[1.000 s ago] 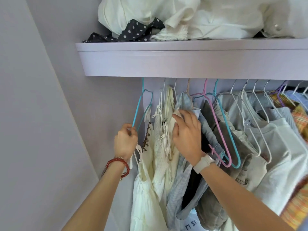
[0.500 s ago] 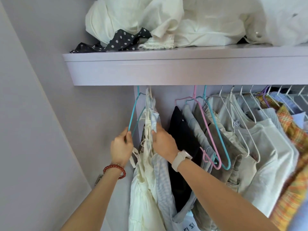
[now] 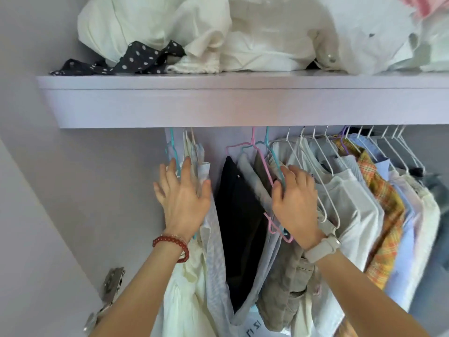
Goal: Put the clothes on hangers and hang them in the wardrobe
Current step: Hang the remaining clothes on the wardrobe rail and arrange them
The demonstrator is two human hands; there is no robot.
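Pressing cream garments (image 3: 184,276) with spread fingers, left hand (image 3: 183,198); right hand (image 3: 295,203) fingers curl, hiding any grip.

Under the lilac shelf (image 3: 218,103), the left hand (image 3: 183,198) lies flat with spread fingers against the cream garments (image 3: 192,276) at the left end of the row. The right hand (image 3: 295,203) curls its fingers round the pink hanger (image 3: 263,164) and teal hanger (image 3: 273,156). Between the hands hangs a black garment (image 3: 239,215). White clothes (image 3: 255,35) and a polka-dot cloth (image 3: 136,58) lie heaped on the shelf.
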